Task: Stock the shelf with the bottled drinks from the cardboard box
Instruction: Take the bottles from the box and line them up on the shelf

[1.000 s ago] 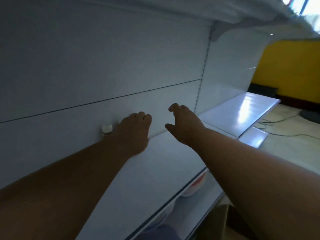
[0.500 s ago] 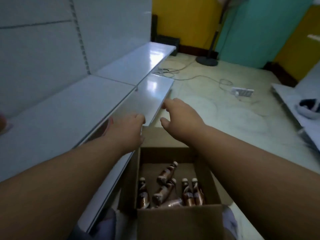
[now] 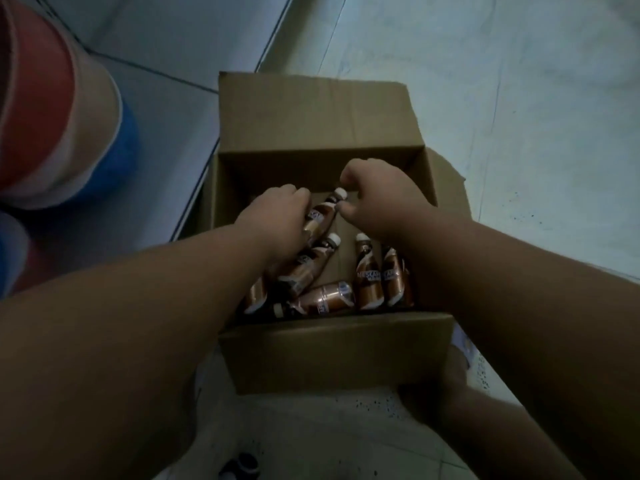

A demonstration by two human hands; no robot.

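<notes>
Both bare arms reaching down into an open cardboard box (image 3: 322,133) on the pale floor (image 3: 519,98), flaps folded outward. Left hand (image 3: 277,216) lying palm-down over the body of the farthest coffee bottle (image 3: 323,211), fingers curled onto it, grip apparently closing around that bottle though fingertips hidden beneath the hand. Right hand (image 3: 381,199) curled just beside the white cap of the same bottle, thumb and forefinger bent into a narrow pinch near the cap; contact with the cap impossible to tell. Brown bottled drinks scattered across the box bottom: a second tilted bottle (image 3: 311,263) below the first, one lying flat (image 3: 325,299) along the near wall, two standing roughly upright side by side at the right, (image 3: 369,275) and (image 3: 394,275), and another partly hidden bottle (image 3: 256,296) under the left forearm. Labels too blurred to read fully. White shelf base (image 3: 173,98) beside the box on the left, with a red, cream and blue rounded object (image 3: 52,116) in the upper-left corner.
</notes>
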